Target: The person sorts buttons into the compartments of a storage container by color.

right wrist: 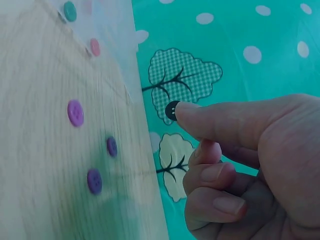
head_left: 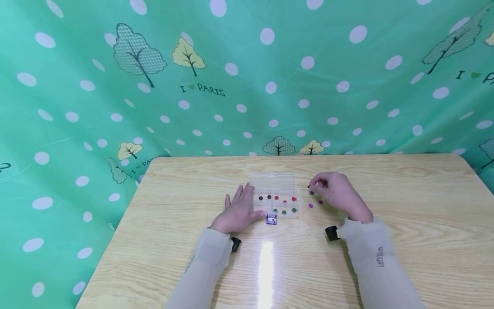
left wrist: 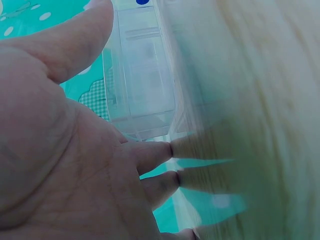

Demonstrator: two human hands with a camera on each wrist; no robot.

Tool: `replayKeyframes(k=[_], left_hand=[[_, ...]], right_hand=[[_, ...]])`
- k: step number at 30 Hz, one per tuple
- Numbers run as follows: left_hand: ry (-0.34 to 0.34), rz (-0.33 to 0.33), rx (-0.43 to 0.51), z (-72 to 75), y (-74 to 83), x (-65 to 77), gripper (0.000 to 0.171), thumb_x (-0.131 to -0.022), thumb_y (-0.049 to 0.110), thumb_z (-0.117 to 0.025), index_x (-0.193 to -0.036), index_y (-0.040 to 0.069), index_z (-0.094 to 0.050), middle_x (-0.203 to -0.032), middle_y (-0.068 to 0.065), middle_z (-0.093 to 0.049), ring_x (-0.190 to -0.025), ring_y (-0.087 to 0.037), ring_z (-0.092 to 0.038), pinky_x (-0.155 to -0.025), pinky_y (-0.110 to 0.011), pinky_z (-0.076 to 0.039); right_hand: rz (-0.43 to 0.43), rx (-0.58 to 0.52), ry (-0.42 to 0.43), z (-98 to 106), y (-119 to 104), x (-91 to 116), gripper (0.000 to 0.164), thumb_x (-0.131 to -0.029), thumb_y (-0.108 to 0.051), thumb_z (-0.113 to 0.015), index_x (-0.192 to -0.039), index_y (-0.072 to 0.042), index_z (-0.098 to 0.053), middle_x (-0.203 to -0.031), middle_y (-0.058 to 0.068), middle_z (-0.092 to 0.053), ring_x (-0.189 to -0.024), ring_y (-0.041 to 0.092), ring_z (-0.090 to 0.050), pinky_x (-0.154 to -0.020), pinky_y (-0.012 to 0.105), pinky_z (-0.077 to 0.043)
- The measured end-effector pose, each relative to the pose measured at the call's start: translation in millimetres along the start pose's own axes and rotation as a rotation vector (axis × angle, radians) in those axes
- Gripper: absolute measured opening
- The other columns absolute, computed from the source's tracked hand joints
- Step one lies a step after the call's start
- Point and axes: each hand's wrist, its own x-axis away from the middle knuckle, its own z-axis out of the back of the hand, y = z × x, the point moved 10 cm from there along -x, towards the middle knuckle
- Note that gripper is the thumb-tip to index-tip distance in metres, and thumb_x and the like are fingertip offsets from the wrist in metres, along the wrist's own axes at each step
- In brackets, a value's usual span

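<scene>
A clear plastic box (head_left: 285, 214) with its lid (head_left: 272, 182) swung back lies on the table. Inside it, black buttons (head_left: 260, 198) sit at the left, red buttons (head_left: 293, 199) at the back right and green buttons (head_left: 294, 210) in front of them. My left hand (head_left: 237, 213) rests at the box's left side, fingers spread and thumb stretched toward the near edge. To the right of the box, my right hand (head_left: 335, 194) pinches a black button (right wrist: 171, 110) between thumb and forefinger, above the table. Three purple buttons (right wrist: 75, 113) lie below that hand.
A small purple-and-white rectangular piece (head_left: 271, 219) is at the box's near edge, close to the left thumb. The wooden table (head_left: 173, 189) ends at a green dotted curtain (head_left: 239, 51) behind. Black wrist devices (head_left: 332, 233) show at both sleeves.
</scene>
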Motion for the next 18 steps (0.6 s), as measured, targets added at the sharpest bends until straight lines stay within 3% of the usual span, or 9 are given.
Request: replayKeyframes(k=[5,12,18], left_hand=[[0.004,0.010,0.002,0.6,-1.2,1.1,0.093,-0.097,0.049,-0.061,-0.161,0.003,-0.011,-0.168,-0.011,0.000,-0.154,-0.031,0.006,-0.118,-0.061,0.008],[0.030,0.006,0.016,3.9,-0.8,2.6,0.093,-0.095,0.049,-0.063,-0.160,0.003,-0.015,-0.168,-0.013,-0.004,-0.154,-0.033,0.002,-0.119,-0.061,0.006],[0.040,0.024,0.034,4.7,-1.2,1.7,0.094,-0.093,0.049,-0.067,-0.160,0.005,-0.018,-0.168,-0.010,-0.007,-0.154,-0.031,0.000,-0.119,-0.059,0.005]], right_hand=[[0.016,-0.033,-0.009,-5.8,-10.2,-3.4,0.011,-0.098,-0.010,-0.063,-0.099,-0.003,-0.072,-0.070,0.005,-0.053,-0.055,0.018,-0.053,-0.056,0.031,-0.045],[0.049,-0.001,0.000,-14.1,-25.7,-5.5,0.011,-0.098,-0.009,-0.063,-0.097,-0.005,-0.073,-0.073,0.002,-0.053,-0.065,0.018,-0.045,-0.062,0.032,-0.039],[0.043,-0.012,-0.020,-26.2,-33.0,-3.9,0.011,-0.097,-0.006,-0.063,-0.096,-0.005,-0.073,-0.069,0.002,-0.050,-0.058,0.016,-0.046,-0.055,0.028,-0.039]])
